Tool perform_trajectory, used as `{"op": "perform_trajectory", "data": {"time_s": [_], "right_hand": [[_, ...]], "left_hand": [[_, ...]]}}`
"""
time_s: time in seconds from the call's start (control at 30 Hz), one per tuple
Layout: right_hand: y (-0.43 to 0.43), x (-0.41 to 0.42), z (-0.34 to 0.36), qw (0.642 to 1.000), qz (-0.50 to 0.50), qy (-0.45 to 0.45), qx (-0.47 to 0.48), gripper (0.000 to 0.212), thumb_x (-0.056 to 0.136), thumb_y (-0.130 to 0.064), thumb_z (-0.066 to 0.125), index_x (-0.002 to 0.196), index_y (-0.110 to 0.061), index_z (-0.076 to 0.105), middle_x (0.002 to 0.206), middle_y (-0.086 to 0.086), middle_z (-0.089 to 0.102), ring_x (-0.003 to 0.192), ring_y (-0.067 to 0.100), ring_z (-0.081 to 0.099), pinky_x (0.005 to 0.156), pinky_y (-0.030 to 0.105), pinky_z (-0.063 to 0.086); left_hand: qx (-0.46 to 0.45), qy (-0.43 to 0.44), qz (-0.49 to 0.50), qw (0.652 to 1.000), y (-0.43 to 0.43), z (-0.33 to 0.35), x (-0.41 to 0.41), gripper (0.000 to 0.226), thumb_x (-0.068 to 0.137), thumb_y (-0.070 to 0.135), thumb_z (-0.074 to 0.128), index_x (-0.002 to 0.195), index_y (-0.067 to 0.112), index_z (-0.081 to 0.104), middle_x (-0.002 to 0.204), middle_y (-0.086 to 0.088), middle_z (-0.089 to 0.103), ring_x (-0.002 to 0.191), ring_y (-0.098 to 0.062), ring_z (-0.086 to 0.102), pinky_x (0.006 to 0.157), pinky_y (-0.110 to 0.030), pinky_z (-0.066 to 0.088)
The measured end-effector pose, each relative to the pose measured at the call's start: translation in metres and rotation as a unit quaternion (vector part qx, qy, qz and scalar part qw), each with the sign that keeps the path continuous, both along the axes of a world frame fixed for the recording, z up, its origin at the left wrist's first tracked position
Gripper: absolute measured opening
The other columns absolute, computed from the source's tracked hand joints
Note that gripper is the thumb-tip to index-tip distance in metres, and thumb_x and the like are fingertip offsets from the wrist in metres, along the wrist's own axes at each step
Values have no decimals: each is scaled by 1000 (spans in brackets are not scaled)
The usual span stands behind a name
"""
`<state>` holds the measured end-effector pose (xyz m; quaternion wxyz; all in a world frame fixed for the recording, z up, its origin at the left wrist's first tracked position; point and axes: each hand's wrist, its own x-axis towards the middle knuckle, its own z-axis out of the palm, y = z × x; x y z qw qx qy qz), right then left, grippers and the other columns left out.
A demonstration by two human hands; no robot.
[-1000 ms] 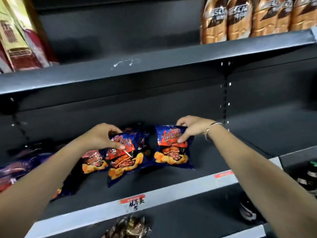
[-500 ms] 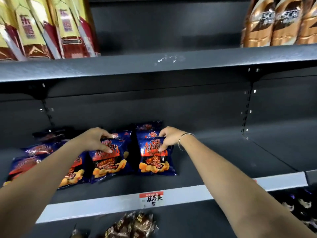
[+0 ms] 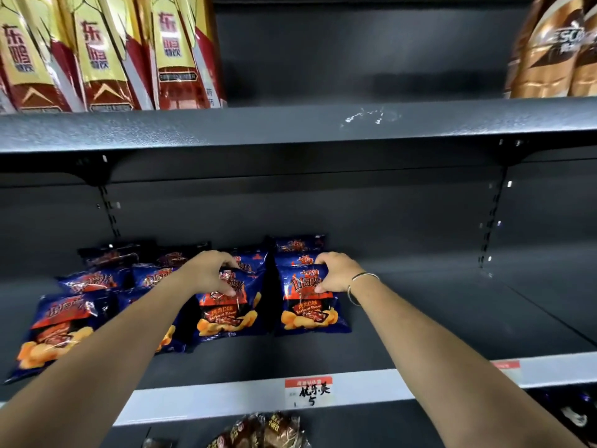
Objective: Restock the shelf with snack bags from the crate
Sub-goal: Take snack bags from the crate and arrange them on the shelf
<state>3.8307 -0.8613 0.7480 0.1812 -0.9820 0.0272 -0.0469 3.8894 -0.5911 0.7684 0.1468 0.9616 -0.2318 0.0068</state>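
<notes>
Several blue and red snack bags lie in rows on the dark middle shelf (image 3: 452, 318). My left hand (image 3: 206, 273) pinches the top of one snack bag (image 3: 229, 315) at the front of a row. Just to its right, my right hand (image 3: 336, 274) pinches the top edge of another snack bag (image 3: 310, 313) that lies in front of two more bags (image 3: 300, 245). More bags (image 3: 58, 328) lie at the far left. The crate is not in view.
The shelf's right half is bare metal. A white price rail with a handwritten tag (image 3: 308, 392) runs along the front edge. Yellow and red packs (image 3: 97, 56) and brown bags (image 3: 555, 53) stand on the shelf above. Brown wrapped snacks (image 3: 261, 431) lie on the shelf below.
Both hands have carried their bags further back onto the shelf and set them down in line with the rows. The camera has swung to the left.
</notes>
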Motion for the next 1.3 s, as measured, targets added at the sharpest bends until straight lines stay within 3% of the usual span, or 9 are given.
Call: {"op": "perform_trajectory", "data": {"time_s": [0.17, 0.33, 0.57, 0.7, 0.8, 0.9, 0.97, 1.13, 1.3], "right_hand": [[1, -2, 2, 999, 11, 25, -27, 69, 71, -30, 75, 133, -24, 44, 135, 3, 43, 126, 23, 41, 103, 35, 39], [-4, -9, 4, 1000, 5, 8, -22, 65, 71, -31, 76, 129, -29, 47, 132, 3, 41, 127, 23, 38, 105, 37, 36], [-20, -30, 6, 999, -9, -45, 28, 65, 71, -29, 76, 129, -30, 46, 130, 3, 40, 127, 23, 35, 105, 37, 34], [-47, -52, 2, 992, -31, -88, 81, 43, 80, -26, 69, 120, -25, 54, 125, 4, 42, 123, 23, 40, 104, 37, 37], [-81, -78, -7, 981, -77, -139, 111, 27, 81, -17, 63, 107, -21, 61, 110, 2, 49, 108, 19, 48, 100, 34, 42], [-128, -111, -19, 960, -151, -189, 138, 23, 76, -3, 54, 91, -15, 68, 89, 4, 60, 84, 17, 55, 93, 29, 46], [-164, -144, -27, 943, -199, -192, 184, 29, 75, 3, 47, 89, -8, 70, 79, 4, 61, 72, 15, 53, 83, 28, 46], [-257, -244, -65, 913, -335, -174, 153, 28, 78, 3, 47, 87, -5, 72, 94, 12, 71, 90, 25, 64, 73, 18, 41], [-331, -344, -112, 885, -434, -95, 141, 24, 74, 2, 53, 85, -7, 73, 91, 14, 72, 92, 25, 65, 64, 21, 40]], "left_hand": [[-29, 81, -18, 996, 2, 0, 3, 53, 70, 16, 81, 113, 25, 54, 128, 2, 51, 125, -15, 45, 105, -35, 38], [-26, 90, -5, 996, 1, 2, 1, 59, 68, 23, 83, 114, 33, 49, 114, 6, 55, 115, -17, 50, 103, -35, 40], [-38, -38, -56, 997, -24, 8, -22, 34, 79, 22, 74, 109, 19, 59, 108, 2, 61, 105, -12, 57, 94, -26, 43], [-99, -130, -129, 978, -74, 8, -50, 15, 87, 14, 63, 102, 15, 64, 99, 4, 61, 92, -10, 58, 85, -24, 46], [-141, -164, -208, 954, -133, 1, -77, 13, 86, 10, 61, 97, 15, 65, 90, 6, 60, 79, 0, 56, 76, -15, 44], [-177, -144, -287, 930, -203, -10, -111, 18, 83, 5, 58, 97, 16, 64, 83, 8, 58, 73, 5, 55, 66, -3, 38], [-186, -121, -333, 916, -249, -21, -136, 18, 84, 6, 57, 96, 17, 65, 83, 11, 57, 71, 3, 54, 66, -2, 36], [-177, -59, -427, 885, -357, -59, -192, 17, 85, 5, 56, 93, 14, 67, 85, 5, 60, 68, 4, 49, 66, -7, 35], [-176, 46, -447, 876, -454, -100, -241, 21, 85, 0, 53, 91, 12, 68, 88, 2, 62, 65, 0, 49, 63, -3, 35]]}}
